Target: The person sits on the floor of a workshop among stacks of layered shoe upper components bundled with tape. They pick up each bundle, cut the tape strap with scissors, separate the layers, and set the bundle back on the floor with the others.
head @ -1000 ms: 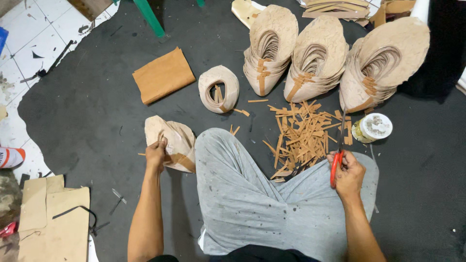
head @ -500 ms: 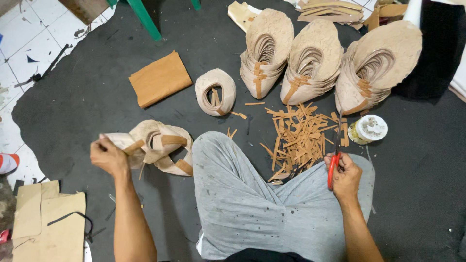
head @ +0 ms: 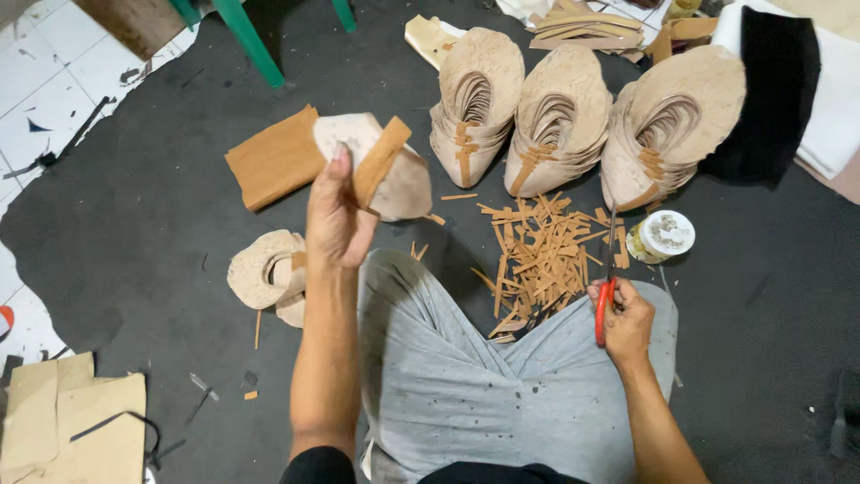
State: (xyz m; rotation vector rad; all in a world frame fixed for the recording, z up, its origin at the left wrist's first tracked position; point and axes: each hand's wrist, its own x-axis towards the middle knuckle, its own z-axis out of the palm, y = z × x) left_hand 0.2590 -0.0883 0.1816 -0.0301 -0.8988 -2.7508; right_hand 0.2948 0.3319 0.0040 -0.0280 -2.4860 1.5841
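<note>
— Since half a second ago, the left hand has come up off the dark mat, lifting a beige shoe-upper piece with a tan strap into the air in front of the camera.

— How is it held?

— Fingers closed around its edge, thumb on the near side. It hangs above the gap between the tan leather sheet and the grey-trousered knee.

— And the right hand?

— Much as before, clenched on red-handled scissors, blades pointing away toward the pile of tan strips.

— What lies around?

— Another cut upper rests on the mat just left of the forearm. Three stacks of uppers stand beyond the strips, and a round white tin sits beside the scissors' tips.
</note>
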